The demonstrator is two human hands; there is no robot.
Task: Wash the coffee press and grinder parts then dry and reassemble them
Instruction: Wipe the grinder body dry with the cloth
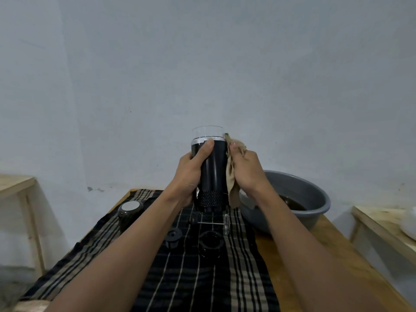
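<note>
Inventory of what I have in the head view:

1. Coffee press body (212, 174): black cylinder, clear glass upper section, silver band below the glass, knurled base. Held upright in the air above the far end of the table, in front of the wall.
2. Left hand (191, 174): wrapped round the left side of the press body, thumb lying across its front just under the silver band.
3. Right hand (246, 170): fingers curled on a beige rag (231, 176), which it presses against the right side of the press body. The rag's loose end hangs down by the base.
4. Plaid cloth (180, 278): dark with pale stripes, spread over the left part of the wooden table (315, 255).
5. On the plaid cloth I count:
   - a dark jar with a pale top (130, 212), far left;
   - a plunger rod with its mesh filter disc (226, 224), lying flat just under the held press;
   - a small black cap (173, 238);
   - a black ring (210, 244) beside the cap.
6. Grey basin (315, 199): on the bare table to the right of the cloth, holding dark water (292, 204).
7. Pale wooden side tables at the left (15, 185) and right (382, 226) edges. There is a white object on the right one that I cannot identify.
</note>
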